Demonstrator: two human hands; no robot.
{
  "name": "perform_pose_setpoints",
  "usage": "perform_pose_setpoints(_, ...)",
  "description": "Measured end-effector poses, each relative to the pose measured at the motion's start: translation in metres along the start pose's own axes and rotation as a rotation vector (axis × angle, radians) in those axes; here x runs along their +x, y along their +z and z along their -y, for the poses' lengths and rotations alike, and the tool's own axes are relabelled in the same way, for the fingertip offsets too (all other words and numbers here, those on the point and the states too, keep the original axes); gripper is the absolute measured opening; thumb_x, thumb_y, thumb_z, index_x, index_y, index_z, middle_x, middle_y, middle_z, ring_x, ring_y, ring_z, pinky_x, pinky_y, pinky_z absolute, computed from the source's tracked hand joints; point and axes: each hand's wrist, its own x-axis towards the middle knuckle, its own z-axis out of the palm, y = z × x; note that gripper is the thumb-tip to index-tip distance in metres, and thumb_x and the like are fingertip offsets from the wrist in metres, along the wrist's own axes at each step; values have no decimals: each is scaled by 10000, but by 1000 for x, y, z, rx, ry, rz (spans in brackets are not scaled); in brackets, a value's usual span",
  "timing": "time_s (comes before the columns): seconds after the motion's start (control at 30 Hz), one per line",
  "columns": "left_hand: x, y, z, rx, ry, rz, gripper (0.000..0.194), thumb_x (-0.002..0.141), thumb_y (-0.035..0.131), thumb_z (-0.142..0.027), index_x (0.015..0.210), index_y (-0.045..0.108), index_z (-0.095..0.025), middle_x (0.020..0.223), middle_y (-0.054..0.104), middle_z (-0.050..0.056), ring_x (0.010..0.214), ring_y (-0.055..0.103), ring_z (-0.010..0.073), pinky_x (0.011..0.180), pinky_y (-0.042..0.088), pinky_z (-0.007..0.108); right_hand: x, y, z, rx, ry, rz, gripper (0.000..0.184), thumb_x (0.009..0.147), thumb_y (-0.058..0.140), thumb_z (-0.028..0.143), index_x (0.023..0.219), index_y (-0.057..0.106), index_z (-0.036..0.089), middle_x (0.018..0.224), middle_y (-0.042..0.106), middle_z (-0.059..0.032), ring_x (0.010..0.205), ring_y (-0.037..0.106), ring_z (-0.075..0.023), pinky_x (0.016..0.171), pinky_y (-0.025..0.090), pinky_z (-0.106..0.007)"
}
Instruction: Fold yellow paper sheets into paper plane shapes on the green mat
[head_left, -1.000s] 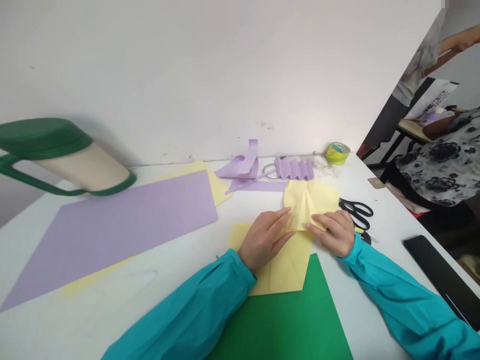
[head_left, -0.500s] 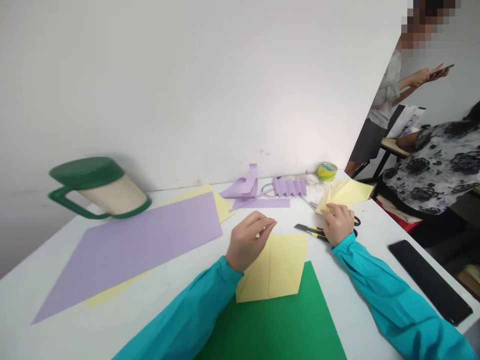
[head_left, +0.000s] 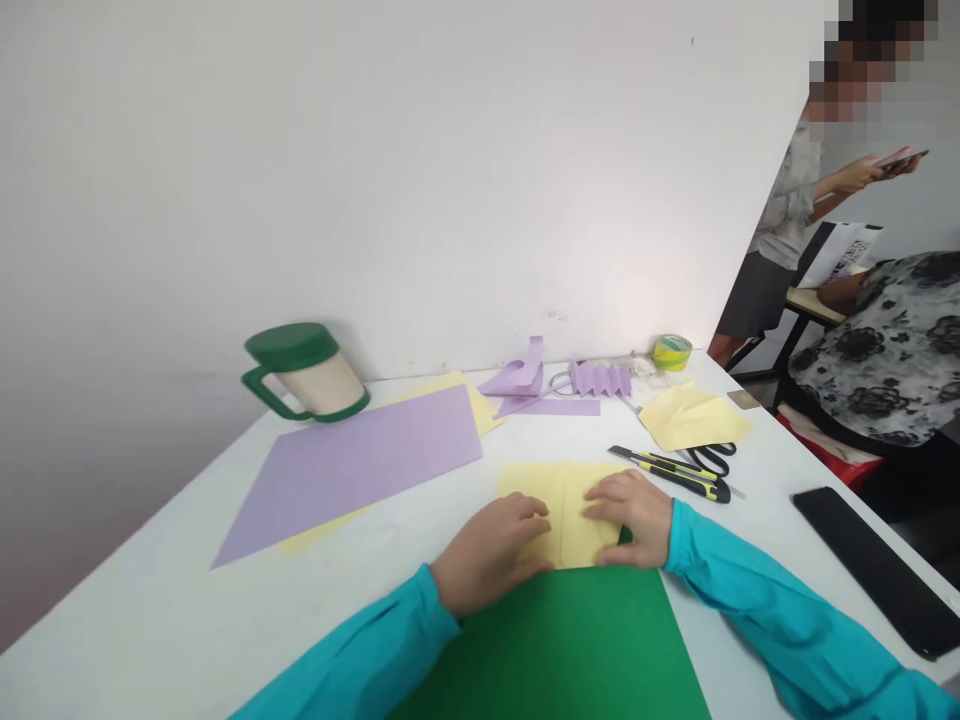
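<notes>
A creased piece of yellow paper (head_left: 568, 508) lies partly over a green sheet (head_left: 570, 640) on the table in front of me. My left hand (head_left: 491, 550) rests at its left side with fingers bent and the thumb apart, near the lower edge. On the right side, my right hand (head_left: 634, 515) has its fingers spread over the paper and its thumb apart near the bottom corner. A second, folded yellow paper (head_left: 690, 418) lies farther back on the right, partly over black-handled scissors (head_left: 712, 458). Just in front of it are black-and-yellow utility knives (head_left: 675, 472).
A green-and-cream mug (head_left: 311, 375) stands at the back left beside a large purple sheet (head_left: 360, 460). Purple paper pieces (head_left: 600, 378) and a tape roll (head_left: 671, 352) are along the wall. A long black object (head_left: 874, 570) lies at right. Two people are beyond the table.
My right hand carried the folded yellow paper to the back right, let it go, and came back to the other yellow paper. My left hand lowered onto that paper. The view shifted.
</notes>
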Motion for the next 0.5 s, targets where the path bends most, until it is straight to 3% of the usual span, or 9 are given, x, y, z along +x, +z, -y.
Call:
perform_pose_setpoints(0.07,-4,5,-3,27,-37,16,409,717,756,-384,1050,624,-187,1180,613,125,993,594,274,831,515,409,-1,5,7,49,-30,44,653,709,645,624,1194,595,190,1209,601,-139,1071,542,-275,891,390,-423)
perform_pose_setpoints(0.17,-6,13,0,18,-136,-21,594,683,772,-447,1188,575,-203,1301,541,156,1124,542,319,927,477,465,-2,9,10,45,-16,45,698,693,654,620,1230,576,181,1239,579,-165,1067,549,-302,885,408,-448)
perform_pose_setpoints(0.33,1,30,10,-58,-299,-28,704,644,753,-513,1248,553,-213,1352,502,169,1195,505,354,998,427,491,-1,18,12,63,-34,-2,600,694,675,486,1214,580,201,1224,595,-148,1034,577,-287,875,431,-430)
perform_pose_setpoints(0.5,17,34,7,-164,-352,-129,765,565,769,-420,1258,534,-196,1304,544,161,1207,500,379,994,432,486,1,27,8,155,-26,-96,473,702,639,388,1146,618,226,1191,623,-107,1031,597,-246,908,449,-385)
